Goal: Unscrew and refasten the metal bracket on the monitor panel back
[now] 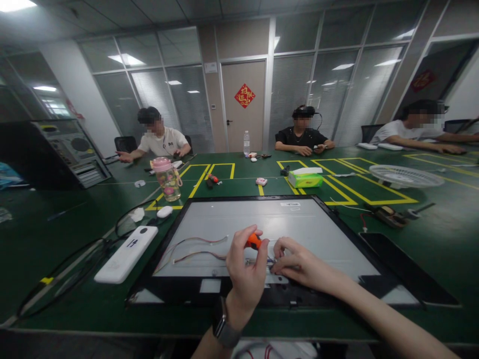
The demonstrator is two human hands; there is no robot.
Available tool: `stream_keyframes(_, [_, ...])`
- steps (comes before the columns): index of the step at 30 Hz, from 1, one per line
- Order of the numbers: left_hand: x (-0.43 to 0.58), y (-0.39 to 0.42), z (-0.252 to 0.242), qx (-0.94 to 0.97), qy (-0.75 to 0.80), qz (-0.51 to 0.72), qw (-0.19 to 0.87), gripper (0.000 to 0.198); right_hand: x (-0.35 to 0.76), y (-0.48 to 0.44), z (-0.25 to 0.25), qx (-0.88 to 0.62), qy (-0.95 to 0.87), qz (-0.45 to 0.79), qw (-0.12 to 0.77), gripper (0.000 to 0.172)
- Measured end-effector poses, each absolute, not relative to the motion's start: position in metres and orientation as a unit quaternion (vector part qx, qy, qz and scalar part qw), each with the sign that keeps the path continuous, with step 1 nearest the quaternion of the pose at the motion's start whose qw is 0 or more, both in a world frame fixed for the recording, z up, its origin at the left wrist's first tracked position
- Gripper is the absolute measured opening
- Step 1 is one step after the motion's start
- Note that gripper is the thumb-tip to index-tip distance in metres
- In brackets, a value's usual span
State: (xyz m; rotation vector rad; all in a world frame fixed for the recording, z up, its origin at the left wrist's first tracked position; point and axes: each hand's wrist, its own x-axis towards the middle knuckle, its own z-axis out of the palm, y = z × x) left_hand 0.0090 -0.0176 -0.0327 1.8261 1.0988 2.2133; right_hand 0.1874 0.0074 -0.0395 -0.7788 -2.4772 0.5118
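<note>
A large flat display panel (pixel 258 214) with a grey-white back and black frame lies in front of me. My left hand (pixel 245 264), with a dark watch on its wrist, is closed around an orange-handled screwdriver (pixel 254 241) above the panel's lower middle. The thin shaft points right, towards my right hand (pixel 294 262). My right fingers are bent together low on the panel, at a small part by its near edge; what they pinch is hidden. Thin wires (pixel 198 256) with small connectors run across the panel to the left of my hands.
Left are a white power bank (pixel 127 254), black cables (pixel 56 279) and a pink-lidded bottle (pixel 167 180). Right are a dark flat slab (pixel 407 267), a tool (pixel 391 216) and a white round grille (pixel 406 175). Behind the panel is a green tissue pack (pixel 306 178). Three people sit across the table.
</note>
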Motion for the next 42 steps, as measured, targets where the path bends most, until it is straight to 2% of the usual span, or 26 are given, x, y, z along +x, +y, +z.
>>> stream_keyframes(4, [0.0090,-0.0178,-0.0329,0.584,0.368,0.721,0.060,0.029,0.1871,0.0074,-0.0410,-0.292,-0.894,0.214,0.264,0.010])
stream_keyframes(10, [0.0094,-0.0166,-0.0308,0.597,0.383,0.695,0.120,0.029,0.1868,0.0062,-0.0384,-0.324,-0.873,0.237,0.277,0.020])
stream_keyframes(36, [0.0105,-0.0151,-0.0271,0.633,0.393,0.658,0.108,0.028,0.1843,0.0053,-0.0409,-0.331,-0.875,0.218,0.279,0.022])
stream_keyframes(42, [0.0119,-0.0092,-0.0273,0.641,0.376,0.642,0.188,0.031,0.1840,0.0060,-0.0416,-0.327,-0.875,0.221,0.282,0.022])
